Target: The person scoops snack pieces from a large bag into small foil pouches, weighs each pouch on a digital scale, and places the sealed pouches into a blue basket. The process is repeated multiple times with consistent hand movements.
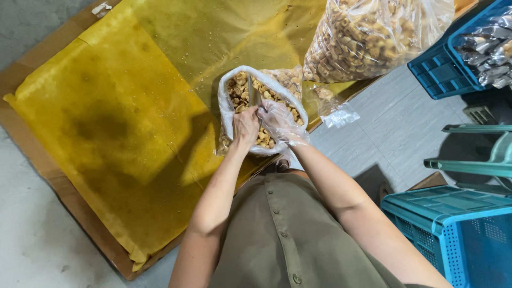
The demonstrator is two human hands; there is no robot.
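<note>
A small clear plastic bag [230, 104] full of pale brown fried snack pieces [240, 92] stands open on a yellow sheet [128, 96]. My left hand [245, 127] is bare and closed on a flat metal scoop or blade [254, 95] that points into the snacks. My right hand [281, 122] wears a thin clear plastic glove and grips the bag's near rim beside the left hand. Both hands touch each other over the bag's near edge.
A big clear sack [368, 34] of the same snacks lies at the upper right. The yellow sheet covers a brown cardboard board [32, 154] on a grey floor. Blue plastic crates [458, 234] stand at right, one [469, 50] holding silvery packets, plus a green stool [480, 160].
</note>
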